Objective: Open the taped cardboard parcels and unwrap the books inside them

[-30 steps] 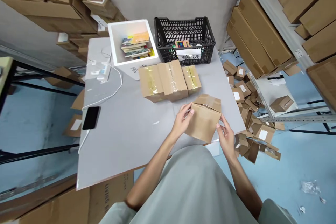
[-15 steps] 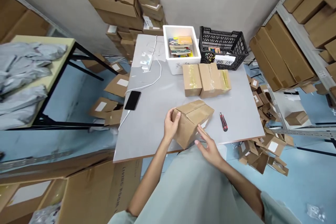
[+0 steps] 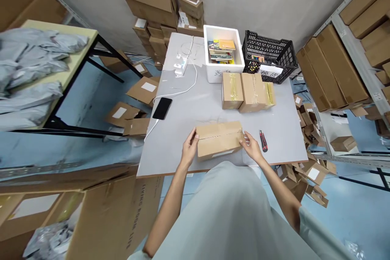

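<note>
A closed brown cardboard box (image 3: 219, 140) lies near the front edge of the grey table (image 3: 183, 118), its long side facing me and a white label low on its front. My left hand (image 3: 189, 148) grips its left end, thumb on the near side and fingers behind. At the right end my right hand (image 3: 251, 146) holds it the same way. Just right of that hand lies a red and black box cutter (image 3: 263, 141). Behind the box stand several taped cartons (image 3: 251, 93) side by side.
A white foam bin (image 3: 225, 74) with books and a black plastic crate (image 3: 269, 57) stand at the back. A phone (image 3: 162, 108) on a white cable and a power strip (image 3: 181, 66) lie left. Grey parcels (image 3: 33, 61) cover a side table; shelves (image 3: 344, 36) rise at right.
The box has turned from a tilted, angled position to lie square with the table's front edge. My right hand has moved from its near side to its right end. The camera view has shifted slightly.
</note>
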{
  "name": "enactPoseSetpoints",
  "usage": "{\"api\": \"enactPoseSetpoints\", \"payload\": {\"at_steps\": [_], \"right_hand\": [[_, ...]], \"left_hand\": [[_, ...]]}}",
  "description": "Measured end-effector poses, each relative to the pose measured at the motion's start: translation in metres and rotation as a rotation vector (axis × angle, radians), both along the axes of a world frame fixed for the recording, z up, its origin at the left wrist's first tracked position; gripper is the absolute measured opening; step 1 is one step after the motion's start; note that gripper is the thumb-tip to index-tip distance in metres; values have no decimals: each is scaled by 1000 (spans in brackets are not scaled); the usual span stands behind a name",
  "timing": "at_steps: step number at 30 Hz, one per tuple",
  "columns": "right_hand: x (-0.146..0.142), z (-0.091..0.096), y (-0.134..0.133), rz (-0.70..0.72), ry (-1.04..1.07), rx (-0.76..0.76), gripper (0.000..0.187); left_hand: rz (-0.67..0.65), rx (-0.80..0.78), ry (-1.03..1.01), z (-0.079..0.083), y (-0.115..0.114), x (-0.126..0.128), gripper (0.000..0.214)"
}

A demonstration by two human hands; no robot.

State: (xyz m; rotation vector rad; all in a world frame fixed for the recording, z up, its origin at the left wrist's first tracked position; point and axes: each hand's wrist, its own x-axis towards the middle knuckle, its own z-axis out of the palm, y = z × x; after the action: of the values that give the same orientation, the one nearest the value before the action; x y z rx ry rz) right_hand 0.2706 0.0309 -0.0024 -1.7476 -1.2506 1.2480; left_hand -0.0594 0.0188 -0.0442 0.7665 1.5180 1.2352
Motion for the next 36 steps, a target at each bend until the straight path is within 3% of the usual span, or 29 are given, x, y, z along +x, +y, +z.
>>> {"api": "enactPoseSetpoints", "payload": {"at_steps": [5, 10, 13, 17, 21, 24, 29, 33, 36], "right_hand": [[8, -12, -18, -9, -79, 63, 45], [26, -19, -13, 64, -97, 39, 46], [43, -23, 19, 22, -149, 101, 53], [77, -30, 93, -127, -253, 226, 68], [111, -44, 176, -264, -355, 233, 81], [129, -57, 222, -309, -379, 200, 90], [150, -82, 256, -325, -309, 80, 106], [180, -96, 256, -345, -288, 54, 117], [217, -102, 253, -353, -299, 51, 119]], "left_hand": [[-95, -29, 9, -19, 2, 17, 53], [-58, -47, 155, -32, 22, 25, 59], [-23, -43, 292, -30, 59, 24, 66], [-80, -31, 295, -23, 137, 34, 70], [-178, -144, 267, -22, 220, 67, 76], [-245, -182, 242, -27, 260, 94, 65], [-234, -200, 260, -33, 278, 121, 63], [-229, -217, 246, -36, 281, 143, 69], [-272, -201, 253, -39, 289, 174, 67]]}}
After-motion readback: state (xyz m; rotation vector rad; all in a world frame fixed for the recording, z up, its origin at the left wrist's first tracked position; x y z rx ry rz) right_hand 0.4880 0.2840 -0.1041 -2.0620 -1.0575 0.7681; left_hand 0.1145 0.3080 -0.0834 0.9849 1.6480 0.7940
